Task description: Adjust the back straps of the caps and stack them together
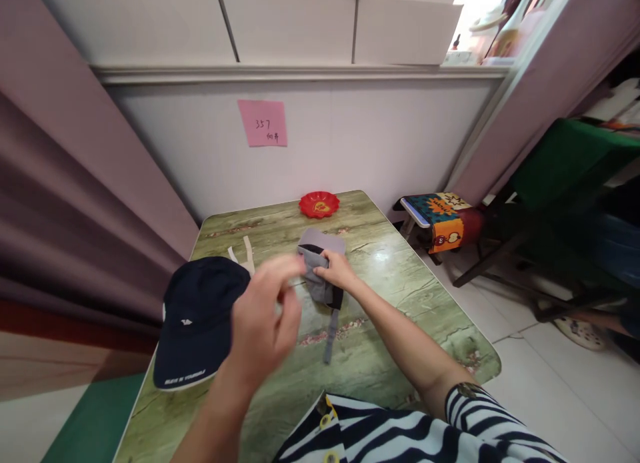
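Note:
A small grey cap [316, 282], with a dark inner edge and a paler, purplish-grey part at its far side, lies near the middle of the green marbled table [415, 316]. Its loose strap trails toward me. My right hand [338, 271] grips the cap's right edge between thumb and fingers. Closer to the camera, my left hand [265, 310] is raised and blurred, index finger stretched toward the cap, thumb apart from it, nothing visible between them. A navy cap [200, 310] with white lettering on its brim sits left of that hand. Cream straps [249, 250] show behind it, partly hidden.
At the table's far edge is a red scalloped dish [319, 204]. A pink note [263, 123] sticks to the white wall behind. To the right stand a stool with a patterned cover [440, 216] and a green-covered chair [575, 160], where a seated person's leg partly shows. A purple curtain [75, 196] hangs left.

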{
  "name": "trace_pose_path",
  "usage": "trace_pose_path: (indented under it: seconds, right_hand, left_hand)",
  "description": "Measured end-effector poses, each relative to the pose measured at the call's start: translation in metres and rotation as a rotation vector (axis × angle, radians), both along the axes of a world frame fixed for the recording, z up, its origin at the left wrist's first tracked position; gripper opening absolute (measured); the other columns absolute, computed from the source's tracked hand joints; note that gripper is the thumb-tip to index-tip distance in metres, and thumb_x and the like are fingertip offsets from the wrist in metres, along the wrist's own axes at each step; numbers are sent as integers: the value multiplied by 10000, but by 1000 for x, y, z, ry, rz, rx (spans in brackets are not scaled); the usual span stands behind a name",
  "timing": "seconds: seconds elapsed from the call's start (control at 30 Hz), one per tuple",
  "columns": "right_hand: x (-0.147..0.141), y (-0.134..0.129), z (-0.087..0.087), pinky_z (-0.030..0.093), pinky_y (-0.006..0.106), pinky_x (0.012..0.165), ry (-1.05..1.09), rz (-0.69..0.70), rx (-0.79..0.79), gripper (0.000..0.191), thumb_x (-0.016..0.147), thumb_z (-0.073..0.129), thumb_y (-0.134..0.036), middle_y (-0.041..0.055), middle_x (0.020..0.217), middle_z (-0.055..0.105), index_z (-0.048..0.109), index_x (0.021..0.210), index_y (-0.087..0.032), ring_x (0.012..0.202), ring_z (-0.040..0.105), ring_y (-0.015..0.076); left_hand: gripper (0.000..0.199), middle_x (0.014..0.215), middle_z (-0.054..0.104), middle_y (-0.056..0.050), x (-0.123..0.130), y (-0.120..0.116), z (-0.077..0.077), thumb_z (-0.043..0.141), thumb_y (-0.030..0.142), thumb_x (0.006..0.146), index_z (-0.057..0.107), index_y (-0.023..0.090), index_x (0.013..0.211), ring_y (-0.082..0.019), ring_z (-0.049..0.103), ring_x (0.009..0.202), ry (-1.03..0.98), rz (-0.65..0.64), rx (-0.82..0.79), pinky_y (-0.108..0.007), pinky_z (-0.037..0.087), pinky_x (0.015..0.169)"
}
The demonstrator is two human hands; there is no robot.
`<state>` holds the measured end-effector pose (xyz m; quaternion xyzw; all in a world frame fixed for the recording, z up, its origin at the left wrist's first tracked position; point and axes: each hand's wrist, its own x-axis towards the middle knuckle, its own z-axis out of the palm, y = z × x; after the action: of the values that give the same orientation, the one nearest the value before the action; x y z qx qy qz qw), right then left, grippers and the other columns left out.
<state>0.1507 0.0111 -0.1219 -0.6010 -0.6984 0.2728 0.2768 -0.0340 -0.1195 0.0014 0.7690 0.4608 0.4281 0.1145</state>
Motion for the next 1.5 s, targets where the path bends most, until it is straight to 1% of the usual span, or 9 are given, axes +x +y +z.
trace_pose_path:
  seconds: [0.1,0.17,0.33,0.43,0.6,0.8,1.03,1.23,1.5]
  right_hand:
    - [3,-6,15,431,243,700,200,180,100,272,735,670,-273,-23,858,680,653,992,-187,755,594,148]
    - [8,-13,16,466,252,729,337,295,85,332,740,657,-249,8,970,705,654,1064,-176,795,622,152]
    - [48,-59,-10,531,331,834,365,94,171,333,838,538,-186,83,1071,720,645,1153,-188,933,677,193]
    - [73,-100,-29,503,401,952,75,239,307,378,807,496,-76,74,1136,708,701,1075,-246,1064,647,216]
    - [76,-138,-50,304,534,1153,-281,547,421,551,808,525,-44,57,1401,579,620,1278,-316,1359,450,258]
    - [46,-125,-68,309,503,1154,-333,592,572,234,952,542,-175,51,1177,698,687,1107,-274,1236,545,216]
    - [28,-124,-73,417,406,1069,-297,572,627,194,981,490,-173,73,987,722,679,973,-220,1034,634,182]
    - [40,-138,-72,438,439,1063,-305,612,582,266,950,577,-349,94,1145,707,649,1165,-210,1107,630,233]
    - [31,-147,-80,537,348,858,-250,481,671,159,974,515,-250,65,939,727,672,968,-223,911,667,200]
  left_hand:
    - [492,1503,440,-103,22,72,-32,462,158,864,540,214,1346,-258,535,1252,72,-168,-190,-388,455,1027]
    - [466,1343,589,-128,26,98,-62,505,156,804,604,167,1259,-258,568,1203,51,-231,-303,-383,446,1037]
    - [272,766,674,-45,10,100,-112,533,248,803,674,148,1012,-166,617,606,-128,-56,-515,-288,496,633]
    - [246,585,595,13,-3,93,-117,587,304,779,670,152,953,-147,569,507,-274,16,-582,-251,438,537]
    - [309,510,555,39,-11,94,-116,638,339,727,651,141,963,-127,515,439,-460,55,-685,-226,406,458]
    - [316,569,598,24,-7,87,-114,701,366,667,657,145,889,-120,538,472,-523,80,-681,-226,441,477]
    - [295,467,517,57,-19,74,-119,740,391,642,676,160,813,-103,463,408,-475,140,-677,-212,370,428]
    - [280,487,535,51,-21,64,-138,698,401,661,642,171,811,-117,488,412,-482,142,-732,-214,392,412]
    - [230,504,539,50,-1,37,-181,638,400,715,607,191,804,-136,520,443,-488,128,-714,-231,412,458]
